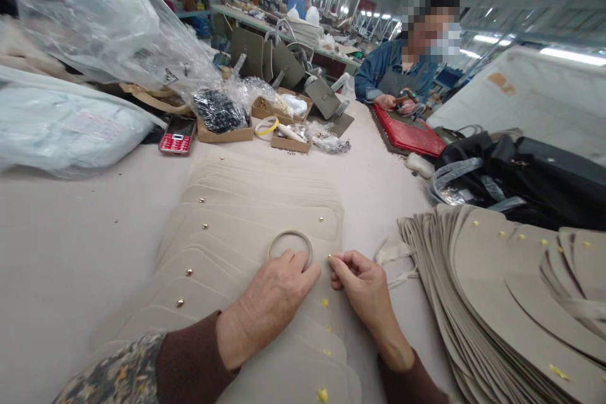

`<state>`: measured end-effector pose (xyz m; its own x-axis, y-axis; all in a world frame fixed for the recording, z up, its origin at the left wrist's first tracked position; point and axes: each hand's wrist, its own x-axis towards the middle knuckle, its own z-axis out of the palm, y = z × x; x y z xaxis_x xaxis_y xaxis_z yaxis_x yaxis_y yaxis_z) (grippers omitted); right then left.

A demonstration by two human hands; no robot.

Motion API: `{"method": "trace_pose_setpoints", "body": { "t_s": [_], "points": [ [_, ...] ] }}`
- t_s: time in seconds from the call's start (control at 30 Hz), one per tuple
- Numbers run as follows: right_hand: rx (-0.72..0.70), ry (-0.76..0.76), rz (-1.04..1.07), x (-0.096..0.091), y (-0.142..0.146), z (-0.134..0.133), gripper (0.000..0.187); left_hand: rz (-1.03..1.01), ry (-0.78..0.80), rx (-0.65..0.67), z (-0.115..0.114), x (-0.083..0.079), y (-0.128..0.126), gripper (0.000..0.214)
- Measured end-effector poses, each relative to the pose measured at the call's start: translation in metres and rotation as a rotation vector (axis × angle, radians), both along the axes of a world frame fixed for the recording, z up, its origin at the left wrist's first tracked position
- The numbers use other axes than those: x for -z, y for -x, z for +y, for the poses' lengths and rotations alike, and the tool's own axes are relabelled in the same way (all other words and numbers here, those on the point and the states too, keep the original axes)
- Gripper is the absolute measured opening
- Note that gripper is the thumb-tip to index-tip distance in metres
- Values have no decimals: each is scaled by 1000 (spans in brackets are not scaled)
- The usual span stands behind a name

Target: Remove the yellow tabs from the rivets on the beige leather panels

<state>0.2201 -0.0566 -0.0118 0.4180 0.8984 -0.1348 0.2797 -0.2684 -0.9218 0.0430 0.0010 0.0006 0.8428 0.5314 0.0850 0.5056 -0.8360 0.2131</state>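
Note:
My left hand [272, 297] is closed on a narrow ring that looks like a thin roll of tape [290, 232], resting over the panels. To its right, my right hand [362, 281] pinches a small gold stud [330, 257] between thumb and forefinger. Beneath both hands lie overlapping beige leather-like panels [237, 227], fanned out towards me. Gold studs [189, 272] sit along their left side, and one more gold stud [320, 219] shows near the upper right corner. Small yellow patches [324, 303] mark the right side of the nearer panels.
A thick stack of beige panels [478, 290] stands at the right, black bags [534, 170] behind it. At the back are a red phone [178, 136], small cardboard boxes [225, 134], a yellow tape roll [266, 126] and plastic-wrapped bundles [71, 120]. A co-worker [402, 76] handles a red item [409, 131].

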Motion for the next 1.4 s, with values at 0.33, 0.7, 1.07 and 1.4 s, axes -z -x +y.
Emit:
{"method": "trace_pose_setpoints", "body": {
  "t_s": [0.33, 0.7, 1.07, 1.4],
  "points": [
    [7, 38, -227, 1, -3, 7, 29, -8, 23, -1, -3, 2, 4, 10],
    [-63, 5, -371, -3, 1, 0, 24, 6, 36, -4, -1, -1, 4, 13],
    [-332, 112, -498, -26, 2, -1, 15, -128, -13, 11, 2, -7, 11, 13],
    [-307, -316, -377, -31, 15, -16, 17, -559, 47, 110, 7, -1, 18, 34]
  ]
}}
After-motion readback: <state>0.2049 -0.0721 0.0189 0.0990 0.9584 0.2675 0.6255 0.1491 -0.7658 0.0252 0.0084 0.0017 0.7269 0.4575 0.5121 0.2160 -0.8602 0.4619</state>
